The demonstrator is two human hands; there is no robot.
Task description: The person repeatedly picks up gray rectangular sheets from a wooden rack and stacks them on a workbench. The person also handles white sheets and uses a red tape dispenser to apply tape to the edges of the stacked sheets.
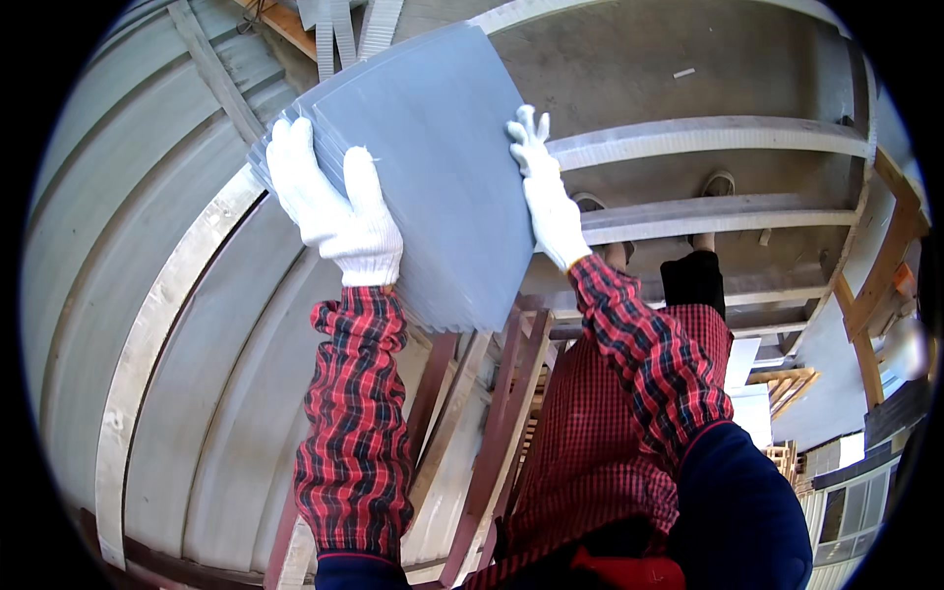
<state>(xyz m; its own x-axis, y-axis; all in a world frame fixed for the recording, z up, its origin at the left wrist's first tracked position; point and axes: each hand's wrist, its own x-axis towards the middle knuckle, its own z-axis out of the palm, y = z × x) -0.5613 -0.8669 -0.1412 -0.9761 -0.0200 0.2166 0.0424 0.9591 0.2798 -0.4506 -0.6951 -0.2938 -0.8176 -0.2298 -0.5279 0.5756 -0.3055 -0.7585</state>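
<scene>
A stack of thin blue-grey sheets (442,147) lies tilted in front of me, its left edges slightly fanned out. My left hand (334,197), in a white knit glove, lies along the left side of the stack with fingers stretched and the thumb apart over the top sheet. Against the right edge rests my right hand (546,187), also gloved in white, its fingers extended and spread. Neither hand is wrapped round the sheets. What supports the stack is mostly hidden beneath it.
Pale slats (708,138) cross over the concrete floor (669,79) at the right. Corrugated metal panels (187,295) with a light beam (147,344) fill the left. Dark red bars (497,442) run below the stack. Shoes (718,184) show between the slats.
</scene>
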